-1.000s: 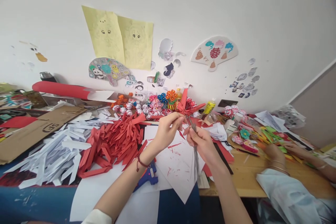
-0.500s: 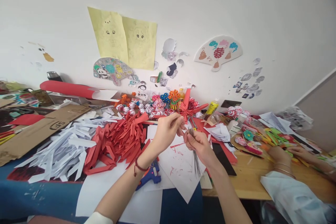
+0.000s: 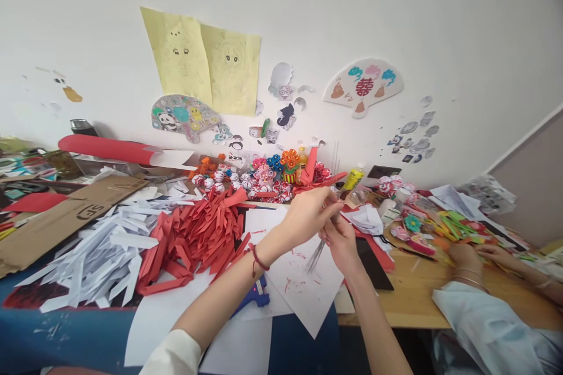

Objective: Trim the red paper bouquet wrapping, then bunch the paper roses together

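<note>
Above a white sheet (image 3: 303,287) marked with red scraps, my two hands meet. My right hand (image 3: 341,240) is closed round a bundle of thin grey wires (image 3: 315,258), whose ends hang down and to the left. My left hand (image 3: 310,214) is pinched at the top of the bundle, touching my right hand; what its fingertips hold is too small to make out. Just behind them stands a large red paper flower (image 3: 311,173). A blue glue gun (image 3: 255,299) lies partly hidden beneath my left forearm.
Piles of red paper strips (image 3: 189,240) and white paper strips (image 3: 109,246) lie at left, beside a cardboard piece (image 3: 65,217). Small paper flowers (image 3: 264,176) line the wall. At right, another person's hands (image 3: 466,258) work over the wooden table (image 3: 413,293).
My left hand has moved right, over the top of the wire bundle, and now overlaps my right hand. The wires' lower ends have swung left. The view has shifted slightly.
</note>
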Demonstrator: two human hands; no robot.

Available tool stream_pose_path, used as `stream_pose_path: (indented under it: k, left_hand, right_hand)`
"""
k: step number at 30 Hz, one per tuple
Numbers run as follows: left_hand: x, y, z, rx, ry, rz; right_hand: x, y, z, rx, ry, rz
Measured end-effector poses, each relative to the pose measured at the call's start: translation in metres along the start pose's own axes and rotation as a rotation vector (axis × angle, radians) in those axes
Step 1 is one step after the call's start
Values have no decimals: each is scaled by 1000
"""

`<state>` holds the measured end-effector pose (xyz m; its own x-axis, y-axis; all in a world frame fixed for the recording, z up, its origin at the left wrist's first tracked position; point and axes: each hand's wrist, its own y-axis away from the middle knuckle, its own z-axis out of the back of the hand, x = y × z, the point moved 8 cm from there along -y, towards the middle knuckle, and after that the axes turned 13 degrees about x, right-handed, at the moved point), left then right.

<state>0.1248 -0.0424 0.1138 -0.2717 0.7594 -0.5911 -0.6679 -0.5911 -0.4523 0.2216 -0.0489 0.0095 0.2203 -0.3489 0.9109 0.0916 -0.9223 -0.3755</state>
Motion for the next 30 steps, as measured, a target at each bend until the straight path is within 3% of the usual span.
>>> stream_pose_path:
  k: [4, 7, 12, 16, 19, 21, 23, 27, 30]
  left_hand:
    - [3, 2, -17, 65, -162, 14]
    - [5, 7, -33, 120, -296, 13]
    - [26, 17, -64, 206, -347, 125]
    - [42, 25, -79, 231, -361, 186]
    - [46, 27, -78, 235, -334, 181]
    - [45, 26, -64, 203, -296, 163]
    - [44, 24, -37, 124, -245, 153]
    - [64, 33, 51, -120, -143, 227]
    - [98, 62, 118, -275, -92, 347]
  right_hand:
    - [-17, 9, 16, -85, 0, -32]
    - [-27, 14, 24, -137, 125, -51]
    - [-46, 26, 34, -247, 282, -80]
    - [-72, 32, 28, -199, 229, -110]
    - [-87, 32, 22, -142, 212, -177]
    - [-83, 26, 20, -133, 252, -189]
    - [-67, 12, 13, -102, 318, -176]
    - [-25, -42, -31, 93, 466, -107]
    - [-13, -102, -85, 252, 671, -13]
